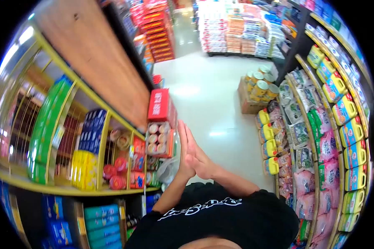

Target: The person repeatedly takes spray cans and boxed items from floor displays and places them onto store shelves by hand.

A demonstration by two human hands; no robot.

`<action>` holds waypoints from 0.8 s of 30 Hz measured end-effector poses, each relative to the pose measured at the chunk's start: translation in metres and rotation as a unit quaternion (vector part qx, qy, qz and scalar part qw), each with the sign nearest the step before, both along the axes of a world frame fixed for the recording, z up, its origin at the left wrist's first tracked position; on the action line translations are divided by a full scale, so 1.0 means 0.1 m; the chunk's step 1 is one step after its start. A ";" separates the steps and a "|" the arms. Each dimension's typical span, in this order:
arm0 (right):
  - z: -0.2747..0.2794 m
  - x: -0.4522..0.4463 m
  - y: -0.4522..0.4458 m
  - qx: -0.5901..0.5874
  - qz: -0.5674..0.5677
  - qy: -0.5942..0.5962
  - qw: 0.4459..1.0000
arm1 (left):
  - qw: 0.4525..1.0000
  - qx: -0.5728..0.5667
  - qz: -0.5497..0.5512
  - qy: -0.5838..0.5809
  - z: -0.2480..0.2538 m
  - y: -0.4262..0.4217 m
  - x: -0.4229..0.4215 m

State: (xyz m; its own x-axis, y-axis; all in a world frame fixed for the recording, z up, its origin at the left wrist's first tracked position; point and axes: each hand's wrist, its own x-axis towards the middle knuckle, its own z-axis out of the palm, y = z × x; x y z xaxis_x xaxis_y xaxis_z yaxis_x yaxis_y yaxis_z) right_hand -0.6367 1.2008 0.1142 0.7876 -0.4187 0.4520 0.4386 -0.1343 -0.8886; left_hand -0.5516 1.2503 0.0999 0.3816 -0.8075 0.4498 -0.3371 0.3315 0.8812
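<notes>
My left hand [183, 153] and my right hand [200, 160] meet palm to palm in front of my black T-shirt [220, 220]. Their fingers are stretched out straight and point up and away from me. Both are open, and I see nothing held between them, though the touching palms are hidden. Just left of the hands, a pack of round-lidded containers [157, 139] sits below a red box [161, 104]. A pale plastic bag [167, 170] lies close to my left wrist.
Yellow-framed shelving [106, 143] stands at the left with green, blue and yellow packs. Shelves at the right carry yellow jugs [345, 137] and pink bags [306, 182]. A cardboard box [251, 106] with gold-lidded tins stands on the aisle floor [212, 112]. Stacked packs [237, 29] rise at the back.
</notes>
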 end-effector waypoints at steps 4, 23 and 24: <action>-0.09 -0.03 -0.71 0.024 -0.098 0.000 0.995 | 0.994 0.019 -0.096 0.039 -0.07 -0.84 -0.06; -0.54 0.75 -5.40 0.111 -0.408 0.008 0.906 | 0.858 0.074 -0.497 0.101 -0.16 -5.13 0.93; -0.57 0.73 -5.58 0.130 -0.424 -0.002 0.896 | 0.849 0.064 -0.513 0.108 -0.18 -5.34 0.93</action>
State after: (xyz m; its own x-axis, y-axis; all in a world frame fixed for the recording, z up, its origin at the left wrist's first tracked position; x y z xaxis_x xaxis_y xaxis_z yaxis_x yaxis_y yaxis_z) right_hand -0.5634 0.6425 0.0573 0.1349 -0.9576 0.2545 0.2808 -0.2094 -0.9366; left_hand -0.4588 0.7159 0.0816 -0.4890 -0.8025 0.3419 0.2454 0.2496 0.9367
